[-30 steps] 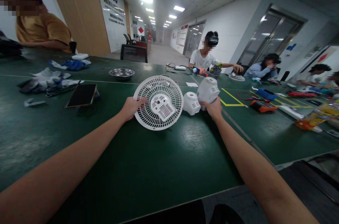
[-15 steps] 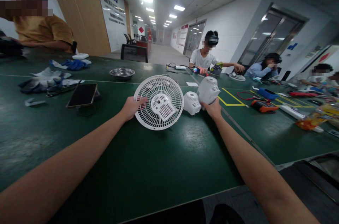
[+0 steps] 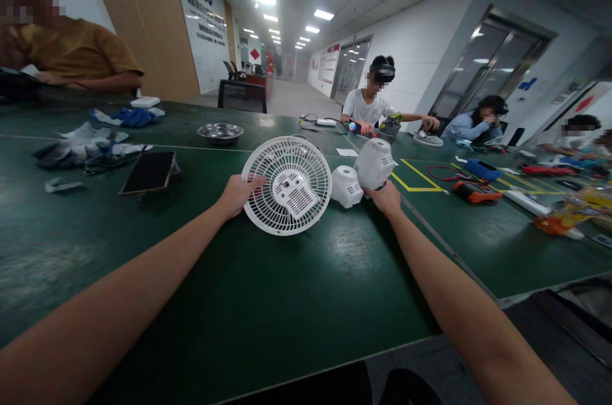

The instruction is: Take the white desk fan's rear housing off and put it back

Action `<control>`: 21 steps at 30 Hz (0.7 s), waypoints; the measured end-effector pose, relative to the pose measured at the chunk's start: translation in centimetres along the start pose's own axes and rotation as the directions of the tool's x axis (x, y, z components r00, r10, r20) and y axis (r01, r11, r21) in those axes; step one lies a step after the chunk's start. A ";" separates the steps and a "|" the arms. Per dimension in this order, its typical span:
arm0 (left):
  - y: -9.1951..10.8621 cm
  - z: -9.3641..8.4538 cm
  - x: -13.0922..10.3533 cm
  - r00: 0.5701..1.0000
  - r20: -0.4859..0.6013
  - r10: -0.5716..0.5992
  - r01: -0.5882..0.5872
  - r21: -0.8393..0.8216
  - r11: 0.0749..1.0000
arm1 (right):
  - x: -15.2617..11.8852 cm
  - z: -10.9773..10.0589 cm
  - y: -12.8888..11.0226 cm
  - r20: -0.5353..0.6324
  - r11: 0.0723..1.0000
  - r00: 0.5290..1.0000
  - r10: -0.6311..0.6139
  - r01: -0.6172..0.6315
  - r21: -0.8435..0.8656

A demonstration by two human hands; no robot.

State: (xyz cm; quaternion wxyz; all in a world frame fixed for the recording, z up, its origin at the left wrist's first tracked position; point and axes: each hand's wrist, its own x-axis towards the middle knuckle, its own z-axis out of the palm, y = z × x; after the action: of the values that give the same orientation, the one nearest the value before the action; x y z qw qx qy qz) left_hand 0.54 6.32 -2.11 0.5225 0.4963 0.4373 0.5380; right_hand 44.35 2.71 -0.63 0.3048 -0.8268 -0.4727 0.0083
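Observation:
A round white fan grille (image 3: 258,217) with a vented hub stands tilted on the green table (image 3: 287,303). My left hand (image 3: 235,196) grips its left rim, the thumb lying over the bars. Right of the grille, and close against it, sits a small white vented housing (image 3: 346,187). A larger white housing (image 3: 375,161) is beside that one, held low on its right side by my right hand (image 3: 386,198). The fingers under this larger housing are partly hidden.
A tilted phone (image 3: 149,173), gloves (image 3: 83,145) and a metal bowl (image 3: 220,132) lie to the left. At right are an orange multimeter (image 3: 477,192), yellow tape marks (image 3: 421,189) and a bottle (image 3: 571,210). Other people sit around the table.
The larger white housing has tilted slightly, and my right hand has shifted a little with it. The person at the far left has moved. My left hand and the grille look unchanged.

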 end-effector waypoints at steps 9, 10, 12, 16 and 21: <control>0.0 -0.3 0.1 1.000 0.016 -0.025 0.025 -0.002 1.000 | -0.5 -0.3 -1.0 -0.110 0.982 0.992 0.054 -0.033 0.184; 0.0 -0.3 0.1 1.000 0.018 -0.024 0.024 0.000 1.000 | -0.6 -0.4 -1.2 -0.134 0.973 0.989 0.069 -0.037 0.227; 0.1 -0.2 0.1 1.000 0.019 -0.020 0.020 0.002 1.000 | -0.8 -0.8 -1.8 -0.203 0.958 0.975 0.085 -0.023 0.287; 0.5 0.1 -0.2 0.999 0.004 -0.034 0.034 -0.006 0.999 | -2.0 -2.2 -3.5 -0.365 0.942 0.928 0.076 0.053 0.332; 1.2 0.6 -0.8 0.999 -0.016 -0.043 0.043 -0.027 0.999 | -4.1 -2.9 -5.4 -0.358 0.917 0.933 -0.030 0.168 0.362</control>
State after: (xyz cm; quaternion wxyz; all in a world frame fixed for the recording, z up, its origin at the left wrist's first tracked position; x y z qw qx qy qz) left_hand 0.98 5.41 -0.88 0.5371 0.4753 0.4448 0.5365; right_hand 38.77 0.03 3.43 0.5400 -0.7133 -0.4429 -0.0591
